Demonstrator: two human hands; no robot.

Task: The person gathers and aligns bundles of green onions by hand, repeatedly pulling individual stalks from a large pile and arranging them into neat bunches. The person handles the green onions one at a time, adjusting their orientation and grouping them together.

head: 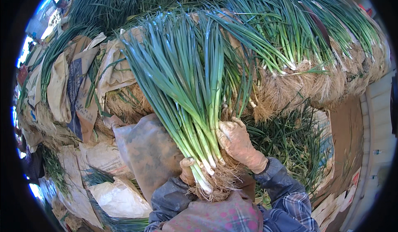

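A large bunch of green leafy vegetables with white stem bases, such as garlic greens (189, 98), lies spread in front of me, its leaves pointing away and its tangled brown roots (222, 179) towards my body. My right hand (241, 143), in a dirty light glove, presses around the right side of the stems just above the roots. At the lower left of the bunch is my left hand (187, 171), gloved too and mostly hidden behind the stems, its fingers against their bases. A soil-stained sheet (149, 148) lies under and left of the bunch.
More greens with matted roots (298, 82) are heaped along the back right. Paper sacks (82, 92) cover rooted bundles at the left. Loose leaf trimmings (289, 148) lie on a sack at the right, beside a brown floor (348, 129). A crumpled white sheet (119, 197) sits at lower left.
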